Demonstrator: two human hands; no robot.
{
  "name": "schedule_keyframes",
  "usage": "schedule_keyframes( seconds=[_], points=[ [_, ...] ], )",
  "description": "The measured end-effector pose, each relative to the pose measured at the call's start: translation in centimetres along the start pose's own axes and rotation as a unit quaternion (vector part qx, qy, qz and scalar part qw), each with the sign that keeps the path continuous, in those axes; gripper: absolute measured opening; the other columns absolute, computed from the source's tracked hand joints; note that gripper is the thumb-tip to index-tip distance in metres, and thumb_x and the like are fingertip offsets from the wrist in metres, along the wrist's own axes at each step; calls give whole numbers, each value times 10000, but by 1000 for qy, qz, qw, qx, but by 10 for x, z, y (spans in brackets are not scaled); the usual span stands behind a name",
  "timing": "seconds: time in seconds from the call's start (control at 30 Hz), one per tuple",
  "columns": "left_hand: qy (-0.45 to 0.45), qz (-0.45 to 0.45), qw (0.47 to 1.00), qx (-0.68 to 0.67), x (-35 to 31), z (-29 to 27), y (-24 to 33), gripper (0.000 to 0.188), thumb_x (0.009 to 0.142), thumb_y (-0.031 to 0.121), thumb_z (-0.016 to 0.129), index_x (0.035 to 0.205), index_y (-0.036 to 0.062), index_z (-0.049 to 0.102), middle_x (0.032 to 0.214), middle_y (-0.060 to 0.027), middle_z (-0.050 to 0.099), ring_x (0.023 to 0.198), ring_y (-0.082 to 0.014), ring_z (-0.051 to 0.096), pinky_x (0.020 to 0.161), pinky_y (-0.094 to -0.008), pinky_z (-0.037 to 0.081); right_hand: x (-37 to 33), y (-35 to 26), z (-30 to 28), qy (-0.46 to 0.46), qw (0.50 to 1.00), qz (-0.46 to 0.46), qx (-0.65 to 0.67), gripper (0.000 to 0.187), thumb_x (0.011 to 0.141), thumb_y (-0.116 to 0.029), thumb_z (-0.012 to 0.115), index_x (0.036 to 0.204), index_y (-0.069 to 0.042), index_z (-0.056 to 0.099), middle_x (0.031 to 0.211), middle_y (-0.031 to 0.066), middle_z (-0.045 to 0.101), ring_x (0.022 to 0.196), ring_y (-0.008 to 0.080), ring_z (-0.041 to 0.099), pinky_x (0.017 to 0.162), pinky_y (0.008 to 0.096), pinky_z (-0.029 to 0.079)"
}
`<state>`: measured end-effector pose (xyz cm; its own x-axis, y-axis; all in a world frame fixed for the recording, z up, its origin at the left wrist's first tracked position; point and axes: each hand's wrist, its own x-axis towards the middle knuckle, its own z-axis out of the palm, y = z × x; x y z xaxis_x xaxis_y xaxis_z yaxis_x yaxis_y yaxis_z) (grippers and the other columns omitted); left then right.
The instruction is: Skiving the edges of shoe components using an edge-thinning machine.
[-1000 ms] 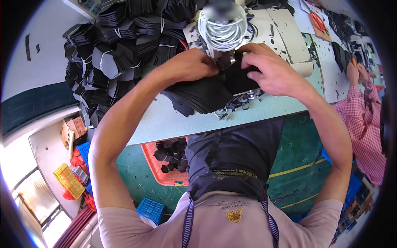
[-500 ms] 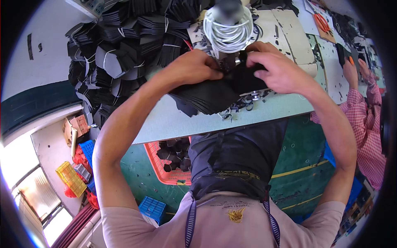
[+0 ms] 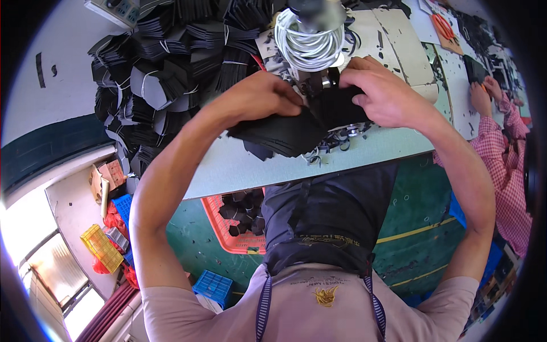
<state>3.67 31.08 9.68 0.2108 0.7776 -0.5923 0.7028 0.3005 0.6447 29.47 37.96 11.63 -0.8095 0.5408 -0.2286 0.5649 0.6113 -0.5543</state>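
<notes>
Pale worktable (image 3: 228,168), tied black bundles (image 3: 156,85) heaped toward its far left; stack of black pieces (image 3: 279,134) near the front edge, white cable coil (image 3: 310,45) beyond; left hand (image 3: 265,98) curled over the stack, right hand (image 3: 382,94) bent at a black panel (image 3: 337,108) beside it; whether either pinches, cannot tell

Stack (image 3: 279,135) and bundles (image 3: 154,85) blocking, near tabletop (image 3: 222,168) open
</notes>
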Motion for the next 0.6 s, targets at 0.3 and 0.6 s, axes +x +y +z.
schedule_keyframes(
  seconds=[0.3,0.6],
  points=[
    [44,-68,995,55,1,4,13,385,777,294,771,1065,40,752,966,-152,737,895,-231,703,835,-334,514,-1,12,-29,-105,993,4,44,294,807,11,637,1097,-25,671,1126,178,605,1113,360,569,951,410,458],
    [39,-22,999,-21,-17,1,-2,337,818,212,759,1093,17,743,939,-115,749,891,-174,700,838,-296,513,0,15,-16,-78,995,65,16,352,805,3,627,1156,-19,635,1218,195,585,1171,355,552,970,414,455]
  ],
)
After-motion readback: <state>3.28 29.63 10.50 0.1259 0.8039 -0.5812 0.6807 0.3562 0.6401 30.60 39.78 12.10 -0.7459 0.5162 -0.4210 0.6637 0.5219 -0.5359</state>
